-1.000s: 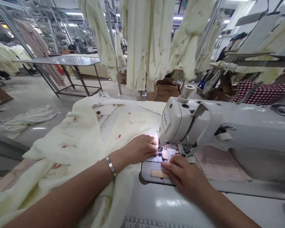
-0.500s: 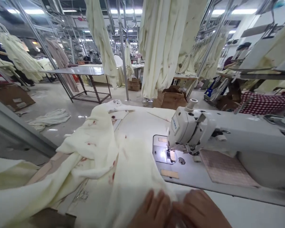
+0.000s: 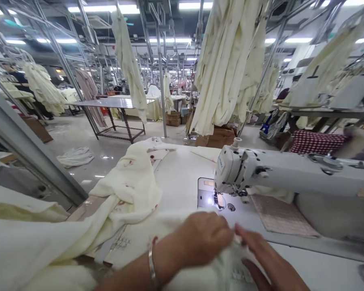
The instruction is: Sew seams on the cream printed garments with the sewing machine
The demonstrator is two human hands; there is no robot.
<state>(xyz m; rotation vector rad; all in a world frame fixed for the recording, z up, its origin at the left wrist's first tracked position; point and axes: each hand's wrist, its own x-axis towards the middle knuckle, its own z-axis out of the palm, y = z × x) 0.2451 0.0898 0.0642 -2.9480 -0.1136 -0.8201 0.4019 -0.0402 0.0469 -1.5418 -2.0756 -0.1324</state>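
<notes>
My left hand (image 3: 200, 238), with a metal bracelet on its wrist, is closed in a grip on the cream fabric (image 3: 130, 190) near the table's front edge. Beside it my right hand (image 3: 261, 254) also grips the same cloth, fingers pressed onto a bunched part. The fabric, dotted with small red marks, spreads leftward over the table and hangs off its left side. The white sewing machine (image 3: 261, 169) stands behind my hands, its lit needle area (image 3: 218, 200) bare, with no cloth under it.
A checked pad (image 3: 279, 218) lies on the table under the machine's arm. Cream garments (image 3: 221, 72) hang from overhead rails. A grey metal table (image 3: 109, 104) stands on the floor behind, with cloth (image 3: 74, 157) on the floor and cardboard boxes (image 3: 218, 137) nearby.
Both hands left the needle plate and drew the fabric back toward me. The cloth is off the needle area and bunched in my hands; the view tilted upward.
</notes>
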